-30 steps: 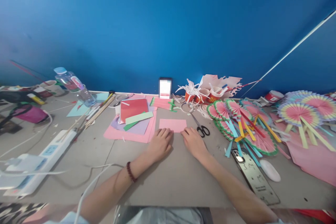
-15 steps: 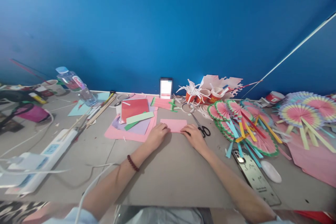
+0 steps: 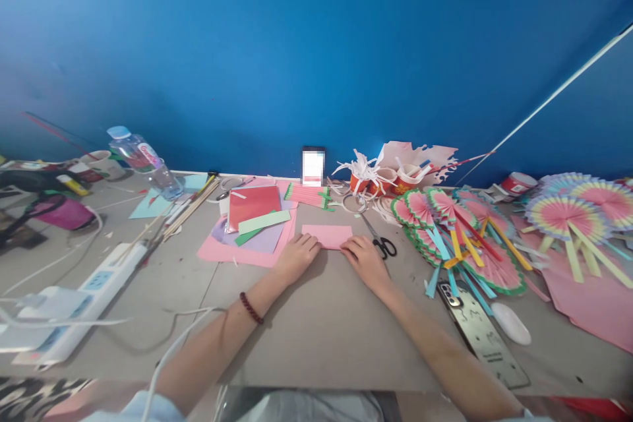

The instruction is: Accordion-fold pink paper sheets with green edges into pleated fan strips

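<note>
A small pink sheet of paper lies on the grey table in front of me, its near edge toward me. At its near left corner, the bent fingers of my left hand are closed on the paper. My right hand pinches the near right corner in the same way. The fingertips partly hide both corners. Just right of my right hand rest scissors with black handles. Beyond the left hand are a red packet and a pale green paper strip on larger pink and purple sheets.
Finished pleated paper fans lie to the right, near a phone and a white mouse. On the left are a power strip, a water bottle and wooden sticks. A lit screen stands against the blue wall.
Both hands stay at the near corners of the pink paper, with only a slight shift of the fingers. Nothing else has visibly moved.
</note>
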The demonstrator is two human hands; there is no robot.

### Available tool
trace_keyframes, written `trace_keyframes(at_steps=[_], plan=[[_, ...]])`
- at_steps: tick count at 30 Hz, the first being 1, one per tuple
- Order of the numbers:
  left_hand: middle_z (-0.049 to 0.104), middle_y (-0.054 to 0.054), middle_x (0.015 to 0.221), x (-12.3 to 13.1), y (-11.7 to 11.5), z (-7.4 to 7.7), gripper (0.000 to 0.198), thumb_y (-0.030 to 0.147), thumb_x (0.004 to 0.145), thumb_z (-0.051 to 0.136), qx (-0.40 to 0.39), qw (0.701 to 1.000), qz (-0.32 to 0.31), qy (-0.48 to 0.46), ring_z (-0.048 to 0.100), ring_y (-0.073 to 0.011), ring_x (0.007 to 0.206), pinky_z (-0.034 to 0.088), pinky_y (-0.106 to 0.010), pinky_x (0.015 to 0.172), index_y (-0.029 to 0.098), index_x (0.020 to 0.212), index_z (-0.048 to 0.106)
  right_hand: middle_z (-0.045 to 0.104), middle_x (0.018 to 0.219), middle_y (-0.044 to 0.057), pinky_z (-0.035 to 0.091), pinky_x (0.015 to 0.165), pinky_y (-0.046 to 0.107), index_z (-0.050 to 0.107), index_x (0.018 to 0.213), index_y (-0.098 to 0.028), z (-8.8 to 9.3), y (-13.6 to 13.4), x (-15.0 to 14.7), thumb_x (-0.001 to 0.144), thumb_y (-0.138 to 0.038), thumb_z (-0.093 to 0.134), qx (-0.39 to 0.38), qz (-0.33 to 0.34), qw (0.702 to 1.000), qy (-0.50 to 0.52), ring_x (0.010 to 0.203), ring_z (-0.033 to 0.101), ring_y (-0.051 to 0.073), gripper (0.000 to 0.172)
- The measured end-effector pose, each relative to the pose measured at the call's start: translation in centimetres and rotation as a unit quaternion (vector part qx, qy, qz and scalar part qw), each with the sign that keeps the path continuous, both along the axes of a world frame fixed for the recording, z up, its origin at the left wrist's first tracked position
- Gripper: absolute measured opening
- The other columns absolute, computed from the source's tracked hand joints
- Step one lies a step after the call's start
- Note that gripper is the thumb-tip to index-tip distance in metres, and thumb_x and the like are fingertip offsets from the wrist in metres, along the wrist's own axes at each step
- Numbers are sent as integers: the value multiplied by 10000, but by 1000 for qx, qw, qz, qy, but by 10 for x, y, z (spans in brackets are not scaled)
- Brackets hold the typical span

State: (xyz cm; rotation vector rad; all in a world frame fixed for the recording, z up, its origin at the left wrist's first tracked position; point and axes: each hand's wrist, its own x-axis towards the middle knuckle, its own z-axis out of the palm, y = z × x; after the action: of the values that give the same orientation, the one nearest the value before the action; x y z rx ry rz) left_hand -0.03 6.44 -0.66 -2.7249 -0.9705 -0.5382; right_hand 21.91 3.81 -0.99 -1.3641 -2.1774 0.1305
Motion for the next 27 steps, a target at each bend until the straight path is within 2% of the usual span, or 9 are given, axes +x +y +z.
trace_keyframes(at_steps=[5,14,17,20,27], plan=[[589,-54,844,0,-1,6,182,178,922,407,-41,989,25,-138,532,-176,830,419,-312,742,163,873,581,641,882,52,441,785,343,655,890,-201,-1,1,1,899,-246,487,5,-6,999,50,857,549,200,175],[613,-38,883,-12,5,-1,187,322,892,504,-200,924,32,-324,572,-151,858,467,-300,790,199,923,641,646,845,59,429,784,346,651,840,-197,10,-1,4,902,-259,469,16,-28,996,79,848,548,204,202],[617,-33,872,-12,5,1,176,337,868,544,-245,902,34,-355,583,-146,851,476,-287,780,195,896,645,643,839,58,425,784,340,649,838,-197,11,-1,4,900,-258,473,21,-35,996,79,846,548,203,195],[622,-19,818,-12,5,4,162,337,847,576,-258,892,32,-371,584,-138,801,473,-273,745,193,832,648,640,844,59,422,787,342,644,840,-198,9,-1,5,900,-251,471,21,-36,996,79,851,548,205,191],[628,-15,762,-13,4,6,196,325,865,542,-243,896,47,-368,584,-139,750,475,-271,698,198,764,652,637,857,57,427,795,341,629,842,-204,8,-1,5,897,-243,461,16,-30,995,96,851,547,205,181]])
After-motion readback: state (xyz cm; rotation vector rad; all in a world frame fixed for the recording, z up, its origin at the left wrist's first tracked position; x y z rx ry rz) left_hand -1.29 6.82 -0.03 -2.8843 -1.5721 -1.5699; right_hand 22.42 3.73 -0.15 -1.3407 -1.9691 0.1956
